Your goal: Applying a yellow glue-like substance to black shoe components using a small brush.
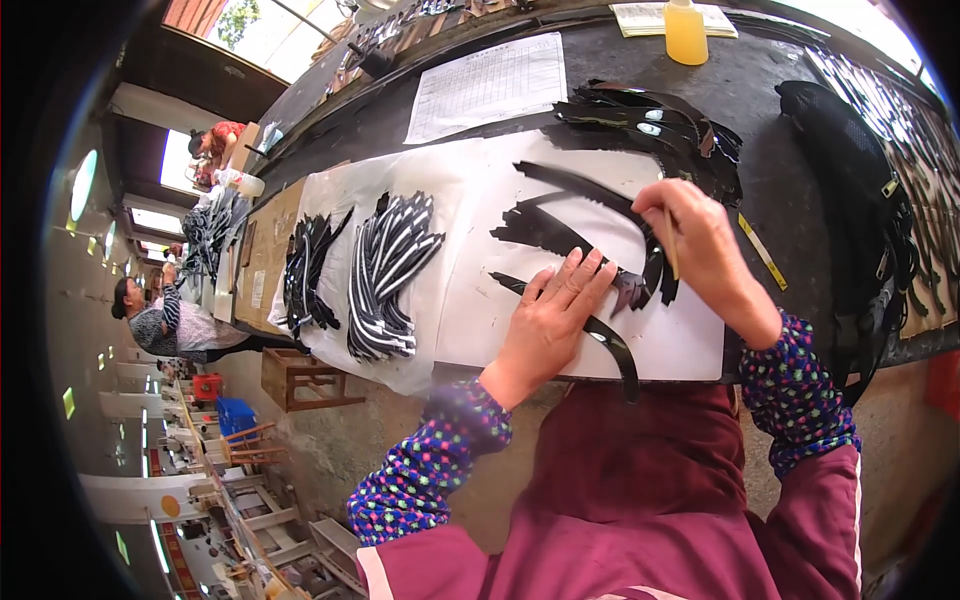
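Observation:
My left hand (560, 310) lies with its fingers stretched out, pressing on shiny black curved strips (540, 228) on a white board (480, 330). One more black strip (612, 352) sticks out from under this hand and overhangs the board's near edge. My right hand (692, 240) is closed around a thin, light wooden stick (671, 245), held nearly upright over the strips' right ends. Its lower tip is close to the black pieces; whether it touches them I cannot tell. Behind my right hand lies a thick pile of glossy black strips (640, 125).
Left on white sheeting are a black-and-white striped bundle (385, 280) and a darker bundle (312, 270). Farther back lie a printed sheet (490, 85) and a bottle of yellow liquid (686, 32). Right are a yellow ruler piece (762, 252) and a black bag (850, 180). People work at far left.

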Demonstrator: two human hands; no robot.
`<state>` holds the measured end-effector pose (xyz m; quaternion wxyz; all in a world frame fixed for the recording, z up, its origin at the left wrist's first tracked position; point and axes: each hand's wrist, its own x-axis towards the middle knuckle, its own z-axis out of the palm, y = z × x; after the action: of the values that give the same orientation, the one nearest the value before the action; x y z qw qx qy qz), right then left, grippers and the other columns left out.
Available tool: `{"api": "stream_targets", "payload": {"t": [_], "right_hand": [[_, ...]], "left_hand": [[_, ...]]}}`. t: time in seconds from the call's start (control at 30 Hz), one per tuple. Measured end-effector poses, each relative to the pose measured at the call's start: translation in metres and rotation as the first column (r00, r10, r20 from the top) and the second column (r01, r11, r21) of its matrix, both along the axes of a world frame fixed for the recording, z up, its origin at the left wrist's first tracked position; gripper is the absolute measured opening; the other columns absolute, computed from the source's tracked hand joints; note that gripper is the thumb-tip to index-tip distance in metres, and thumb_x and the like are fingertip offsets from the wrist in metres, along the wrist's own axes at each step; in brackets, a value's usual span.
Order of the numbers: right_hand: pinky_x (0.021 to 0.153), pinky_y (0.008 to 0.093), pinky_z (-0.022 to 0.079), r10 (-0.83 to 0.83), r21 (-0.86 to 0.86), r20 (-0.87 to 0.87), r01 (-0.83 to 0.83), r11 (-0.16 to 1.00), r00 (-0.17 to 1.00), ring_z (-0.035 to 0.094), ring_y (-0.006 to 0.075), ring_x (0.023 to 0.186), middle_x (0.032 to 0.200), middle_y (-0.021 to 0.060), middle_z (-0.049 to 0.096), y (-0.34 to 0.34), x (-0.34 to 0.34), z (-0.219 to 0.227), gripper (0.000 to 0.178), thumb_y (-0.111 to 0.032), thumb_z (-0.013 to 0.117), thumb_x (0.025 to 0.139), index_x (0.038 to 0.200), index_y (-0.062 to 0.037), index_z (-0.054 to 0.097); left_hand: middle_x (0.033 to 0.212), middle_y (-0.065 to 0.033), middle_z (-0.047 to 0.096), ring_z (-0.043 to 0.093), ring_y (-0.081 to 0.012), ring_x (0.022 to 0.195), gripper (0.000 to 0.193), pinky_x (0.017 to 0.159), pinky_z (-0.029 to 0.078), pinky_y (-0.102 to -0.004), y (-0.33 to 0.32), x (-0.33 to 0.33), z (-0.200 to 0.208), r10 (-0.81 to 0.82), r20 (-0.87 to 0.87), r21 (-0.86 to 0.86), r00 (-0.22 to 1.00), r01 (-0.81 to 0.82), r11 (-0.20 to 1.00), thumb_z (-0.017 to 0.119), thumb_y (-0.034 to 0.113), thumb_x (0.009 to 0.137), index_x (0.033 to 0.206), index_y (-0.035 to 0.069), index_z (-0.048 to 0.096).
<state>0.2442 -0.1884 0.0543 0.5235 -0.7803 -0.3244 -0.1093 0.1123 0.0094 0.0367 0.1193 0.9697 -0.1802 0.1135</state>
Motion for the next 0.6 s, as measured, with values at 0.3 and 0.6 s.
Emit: {"api": "stream_targets", "payload": {"t": [0.3,0.6], "right_hand": [[0.080,0.0203,0.050,0.053,0.175,-0.210,-0.016,0.984,0.976,0.061,0.0050,0.086,0.094,-0.0004,0.068,-0.041,0.029,0.068,0.010,0.001,0.065,0.093,0.103,0.0022,0.068],[0.074,0.0296,0.052,0.228,-0.143,-0.393,-0.304,0.942,0.891,0.065,0.0148,0.080,0.088,0.0101,0.069,-0.010,0.015,0.013,0.014,-0.005,0.073,0.086,0.097,0.0015,0.068]], "left_hand": [[0.151,-0.0098,0.052,0.050,-0.0248,0.138,0.054,0.104,0.036,-0.0400,-0.030,-0.022,-0.005,0.227,0.082,0.113,0.970,-0.235,0.965,0.050,0.006,0.094,0.148,0.010,0.050],[0.136,-0.0078,0.060,0.051,-0.0261,0.134,0.041,0.108,0.030,-0.0430,-0.033,-0.021,0.004,0.225,0.119,-0.150,0.967,-0.206,0.967,0.062,0.005,0.091,0.132,0.007,0.062]]}}
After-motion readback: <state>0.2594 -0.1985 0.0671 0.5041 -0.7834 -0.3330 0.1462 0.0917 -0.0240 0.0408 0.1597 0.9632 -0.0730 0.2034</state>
